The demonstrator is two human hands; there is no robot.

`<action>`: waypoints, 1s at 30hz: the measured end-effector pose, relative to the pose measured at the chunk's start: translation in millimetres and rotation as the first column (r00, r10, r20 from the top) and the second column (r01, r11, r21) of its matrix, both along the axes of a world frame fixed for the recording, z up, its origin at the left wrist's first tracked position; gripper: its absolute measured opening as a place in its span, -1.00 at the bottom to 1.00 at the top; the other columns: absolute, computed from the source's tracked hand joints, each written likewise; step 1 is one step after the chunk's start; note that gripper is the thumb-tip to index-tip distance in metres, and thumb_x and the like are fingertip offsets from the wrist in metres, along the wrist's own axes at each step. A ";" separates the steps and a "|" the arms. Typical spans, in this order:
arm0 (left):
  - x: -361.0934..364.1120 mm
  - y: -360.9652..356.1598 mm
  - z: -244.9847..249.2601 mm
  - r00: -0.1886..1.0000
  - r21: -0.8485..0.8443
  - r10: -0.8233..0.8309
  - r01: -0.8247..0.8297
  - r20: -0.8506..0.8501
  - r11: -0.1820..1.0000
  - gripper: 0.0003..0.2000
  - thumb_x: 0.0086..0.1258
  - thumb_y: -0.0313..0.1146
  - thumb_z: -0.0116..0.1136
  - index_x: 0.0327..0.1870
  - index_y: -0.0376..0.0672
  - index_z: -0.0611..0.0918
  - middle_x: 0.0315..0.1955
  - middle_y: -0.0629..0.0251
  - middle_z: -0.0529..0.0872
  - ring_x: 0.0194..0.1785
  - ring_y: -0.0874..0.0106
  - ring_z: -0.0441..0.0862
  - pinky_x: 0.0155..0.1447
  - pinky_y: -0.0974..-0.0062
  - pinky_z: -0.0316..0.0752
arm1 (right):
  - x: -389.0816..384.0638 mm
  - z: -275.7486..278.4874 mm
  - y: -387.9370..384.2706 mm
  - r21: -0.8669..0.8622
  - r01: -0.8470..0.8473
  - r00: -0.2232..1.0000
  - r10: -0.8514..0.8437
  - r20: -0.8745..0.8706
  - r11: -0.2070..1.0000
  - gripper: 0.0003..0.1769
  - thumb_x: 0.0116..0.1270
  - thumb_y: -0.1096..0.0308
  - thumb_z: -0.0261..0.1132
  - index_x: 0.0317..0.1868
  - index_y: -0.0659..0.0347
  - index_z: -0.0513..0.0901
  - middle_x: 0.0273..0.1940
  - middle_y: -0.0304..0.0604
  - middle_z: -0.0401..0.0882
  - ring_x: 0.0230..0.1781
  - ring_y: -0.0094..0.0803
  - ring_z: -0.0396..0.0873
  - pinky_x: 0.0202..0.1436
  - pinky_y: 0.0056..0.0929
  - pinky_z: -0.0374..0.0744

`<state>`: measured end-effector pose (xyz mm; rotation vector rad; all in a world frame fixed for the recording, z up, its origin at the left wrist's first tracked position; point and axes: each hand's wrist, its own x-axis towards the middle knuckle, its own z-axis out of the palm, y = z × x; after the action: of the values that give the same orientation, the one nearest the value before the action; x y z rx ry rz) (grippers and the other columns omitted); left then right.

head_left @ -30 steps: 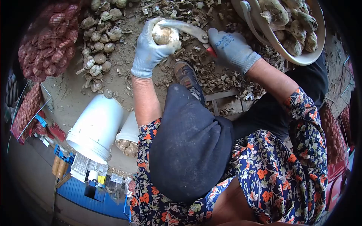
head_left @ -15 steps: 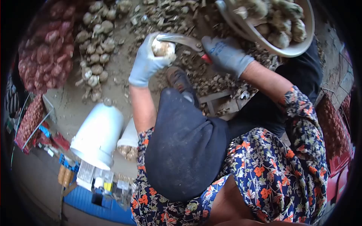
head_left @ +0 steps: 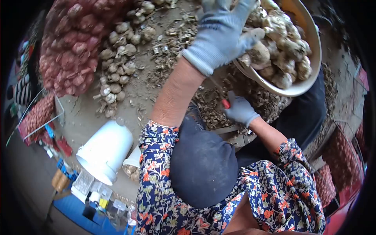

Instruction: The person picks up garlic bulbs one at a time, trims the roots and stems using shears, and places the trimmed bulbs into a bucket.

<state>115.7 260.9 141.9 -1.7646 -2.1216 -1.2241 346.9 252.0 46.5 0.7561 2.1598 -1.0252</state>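
Observation:
My left hand (head_left: 223,37), in a grey-blue work glove, reaches to the left rim of a pale bucket (head_left: 270,87). Its fingers are spread, with the thumb out over the garlic bulbs (head_left: 282,49) heaped inside; the fingertips are partly cut off by the top edge. Below it, my gloved right hand (head_left: 240,111) is closed round pruning shears, whose red handle (head_left: 226,103) sticks out. Their blades are blurred and partly hidden behind my left wrist.
Left of me, garlic bulbs (head_left: 119,72) lie on the ground beside a full red mesh sack (head_left: 70,55). A white bucket (head_left: 105,150) stands near my left elbow. Trimmings (head_left: 211,111) litter the ground around my foot. More filled sacks (head_left: 340,156) stand at right.
My left hand has left the shears' blades and moved up and right to the bucket; the garlic bulb it held no longer shows in it. My right hand sits lower, and the view has shifted.

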 end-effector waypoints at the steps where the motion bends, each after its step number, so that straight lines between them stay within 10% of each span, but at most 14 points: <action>1: -0.5 -8.9 -5.7 0.991 0.062 -0.004 -0.004 0.131 0.998 -0.29 0.19 -0.21 0.24 0.35 -0.29 0.27 0.21 -0.18 0.28 0.26 -0.08 0.22 0.33 0.08 0.17 | -3.2 2.3 5.5 -0.015 -0.014 1.000 0.014 -0.009 1.000 -0.57 0.27 0.06 0.18 -0.16 0.30 0.41 -0.34 0.27 0.59 -0.23 0.20 0.58 -0.13 0.05 0.50; 3: -16.4 -21.7 -59.9 0.952 0.273 0.300 -0.304 0.057 0.913 -0.80 0.18 -0.47 0.25 -0.16 -0.20 0.68 -0.28 0.20 0.71 -0.18 0.36 0.64 -0.12 0.46 0.60 | -4.5 6.3 16.6 -0.032 0.016 0.999 -0.015 0.030 0.999 -0.55 0.30 0.05 0.12 -0.12 0.34 0.40 -0.20 0.33 0.58 -0.11 0.19 0.56 0.00 0.01 0.49; 4: -29.9 -51.8 -86.0 0.864 -0.013 0.448 -0.457 0.231 0.889 -0.87 0.20 -0.46 0.22 -0.24 -0.20 0.67 -0.36 0.25 0.72 -0.28 0.38 0.66 -0.21 0.46 0.60 | -7.7 5.9 13.7 -0.045 0.015 0.999 -0.013 0.041 0.999 -0.55 0.30 0.05 0.12 -0.12 0.34 0.40 -0.20 0.33 0.58 -0.11 0.19 0.56 0.00 0.01 0.49; 5: -58.0 -72.9 -133.2 0.753 -0.078 0.655 -0.650 0.063 0.756 -0.92 0.20 -0.42 0.22 -0.35 -0.21 0.65 -0.44 0.26 0.72 -0.39 0.40 0.65 -0.27 0.46 0.61 | -6.5 2.1 19.6 -0.048 0.057 0.998 -0.055 0.038 0.997 -0.56 0.28 0.07 0.13 -0.12 0.34 0.39 -0.21 0.33 0.57 -0.11 0.20 0.55 -0.01 -0.01 0.49; 6: -76.1 -88.0 -127.9 0.525 -0.540 0.826 -0.643 0.207 0.544 -0.69 0.15 -0.27 0.33 -0.15 -0.25 0.62 -0.29 0.09 0.70 -0.24 0.24 0.66 -0.08 0.34 0.61 | -5.7 -2.1 24.5 -0.048 0.095 0.995 -0.094 0.036 0.994 -0.57 0.26 0.09 0.15 -0.13 0.34 0.39 -0.22 0.34 0.56 -0.10 0.20 0.55 -0.01 -0.02 0.49; 8: -106.7 -109.1 -166.2 0.321 -0.586 0.946 -0.775 -0.043 0.236 -0.40 0.13 -0.16 0.37 0.13 -0.32 0.44 0.04 -0.16 0.53 0.09 0.05 0.54 0.20 0.19 0.45 | -9.2 -8.2 28.5 -0.048 0.120 0.992 -0.118 0.046 0.992 -0.57 0.26 0.09 0.15 -0.14 0.34 0.38 -0.23 0.31 0.54 -0.12 0.21 0.54 -0.03 -0.03 0.49; 10: -140.3 -121.5 -208.2 0.399 -0.806 0.916 -0.534 0.027 0.256 -0.18 0.04 -0.05 0.45 0.25 -0.32 0.30 0.19 -0.29 0.37 0.18 -0.05 0.47 0.22 0.20 0.44 | -13.2 -9.7 29.7 -0.092 0.077 0.997 -0.074 0.036 0.993 -0.60 0.26 0.10 0.16 -0.16 0.32 0.39 -0.25 0.29 0.55 -0.12 0.18 0.55 -0.05 -0.03 0.50; 19: -77.3 -170.6 -203.7 0.691 -0.498 0.631 -0.432 0.352 0.752 -0.22 -0.15 -0.11 0.56 0.13 -0.25 0.44 0.02 0.02 0.54 0.10 0.11 0.52 0.22 0.27 0.41 | -60.8 3.3 10.6 -0.019 0.002 1.000 -0.002 -0.019 1.000 -0.68 0.25 0.18 0.18 -0.13 0.24 0.41 -0.15 0.23 0.55 -0.07 0.12 0.54 -0.03 -0.04 0.48; 22: -44.7 -177.9 -159.5 0.601 -0.465 0.513 -0.251 0.612 0.849 -0.23 -0.11 -0.15 0.56 0.14 -0.29 0.42 -0.01 0.03 0.56 0.07 0.16 0.54 0.20 0.33 0.43 | -76.8 -3.7 7.8 0.110 -0.060 0.967 0.085 -0.242 0.992 -0.57 0.26 0.17 0.18 0.06 0.21 0.39 -0.11 0.16 0.54 -0.05 0.08 0.54 0.02 -0.06 0.49; 26: -31.5 -183.7 -117.3 0.880 -0.468 0.380 -0.218 0.286 0.856 -0.30 -0.13 -0.26 0.53 0.10 -0.27 0.48 -0.05 0.06 0.58 0.00 0.19 0.58 0.15 0.34 0.48 | -95.0 2.5 10.6 0.246 -0.193 0.873 0.281 -0.398 0.950 -0.60 0.28 0.07 0.16 -0.08 0.22 0.42 -0.16 0.17 0.56 -0.07 0.06 0.56 0.02 -0.09 0.50; 30: -23.0 -186.4 -90.3 0.890 -0.557 0.392 -0.208 0.233 0.804 -0.32 -0.16 -0.26 0.52 0.09 -0.22 0.54 -0.08 0.05 0.58 -0.01 0.17 0.58 0.12 0.32 0.49 | -103.4 14.3 4.6 0.130 -0.288 0.867 0.316 -0.384 0.949 -0.51 0.27 0.10 0.22 0.08 0.24 0.39 -0.22 0.15 0.56 -0.14 0.10 0.56 -0.09 -0.07 0.52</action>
<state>92.7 74.5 51.5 -1.3265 -3.0327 -0.9763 243.5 256.6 60.8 0.2250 2.5707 -1.0056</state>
